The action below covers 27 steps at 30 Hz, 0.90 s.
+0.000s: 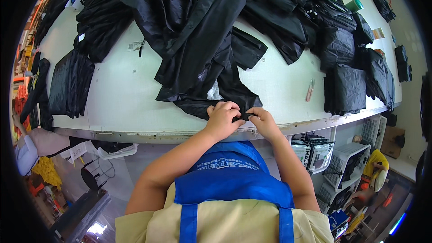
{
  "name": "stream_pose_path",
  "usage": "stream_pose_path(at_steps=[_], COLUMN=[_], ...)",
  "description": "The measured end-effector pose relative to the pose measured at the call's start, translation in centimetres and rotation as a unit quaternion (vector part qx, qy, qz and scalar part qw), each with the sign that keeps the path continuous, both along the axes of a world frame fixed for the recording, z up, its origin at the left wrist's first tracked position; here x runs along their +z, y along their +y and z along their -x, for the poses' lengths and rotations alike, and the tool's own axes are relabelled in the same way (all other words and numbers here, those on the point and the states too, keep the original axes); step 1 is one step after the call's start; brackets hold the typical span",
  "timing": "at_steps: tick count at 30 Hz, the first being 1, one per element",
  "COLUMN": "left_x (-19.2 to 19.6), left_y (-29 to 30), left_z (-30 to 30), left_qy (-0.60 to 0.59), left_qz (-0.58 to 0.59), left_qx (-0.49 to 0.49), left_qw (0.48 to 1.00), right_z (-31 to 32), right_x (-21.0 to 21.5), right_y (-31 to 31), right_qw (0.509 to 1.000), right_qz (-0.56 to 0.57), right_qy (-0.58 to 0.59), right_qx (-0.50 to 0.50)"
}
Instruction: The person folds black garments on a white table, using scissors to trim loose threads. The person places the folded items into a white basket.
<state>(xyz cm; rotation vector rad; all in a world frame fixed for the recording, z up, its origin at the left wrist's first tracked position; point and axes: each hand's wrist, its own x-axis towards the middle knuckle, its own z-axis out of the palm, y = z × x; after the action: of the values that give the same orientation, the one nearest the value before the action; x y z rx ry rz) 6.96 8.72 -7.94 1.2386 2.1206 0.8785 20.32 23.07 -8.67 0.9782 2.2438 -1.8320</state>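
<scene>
A black shiny jacket [198,49] is spread over the white table, its lower edge reaching the front rim in front of me. A patch of pale mesh lining [214,91] shows where the fabric is folded open. My left hand [223,119] lies on the near edge, fingers curled and closed on the cloth. Close beside it, my right hand [264,123] pinches a small bit of the same edge between thumb and fingers. What exactly sits between the fingertips is too small to make out beyond black fabric.
Folded black garments are stacked at the right [345,90] and left [71,83] of the table [119,94]. A small cutter with a pinkish handle [310,90] lies right of my hands. Under the table at right stand white plastic baskets [346,155]. Other people are at both sides.
</scene>
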Motion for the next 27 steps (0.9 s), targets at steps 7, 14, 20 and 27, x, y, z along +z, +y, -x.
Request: stream_pose_path(at_steps=[7,14,20,27], left_x=[0.4,1.9,1.9,3.6], left_y=[-0.1,0.2,0.5,-0.4], left_z=[0.5,0.4,1.4,3.6], left_qy=[-0.001,0.100,0.153,0.150], left_qz=[0.018,-0.009,-0.059,-0.080], left_qx=[-0.021,-0.021,-0.016,0.014], left_qw=[1.000,0.995,0.986,0.985], right_z=[0.9,0.7,1.1,0.6], right_x=[4.4,3.1,4.2,4.9], right_y=[-2.1,-2.9,-2.6,-1.9], right_qw=[0.918,0.847,0.851,0.839], right_qz=[-0.389,-0.510,-0.503,-0.522], right_qy=[0.076,0.129,0.139,0.141], right_qx=[0.033,0.074,0.062,0.058])
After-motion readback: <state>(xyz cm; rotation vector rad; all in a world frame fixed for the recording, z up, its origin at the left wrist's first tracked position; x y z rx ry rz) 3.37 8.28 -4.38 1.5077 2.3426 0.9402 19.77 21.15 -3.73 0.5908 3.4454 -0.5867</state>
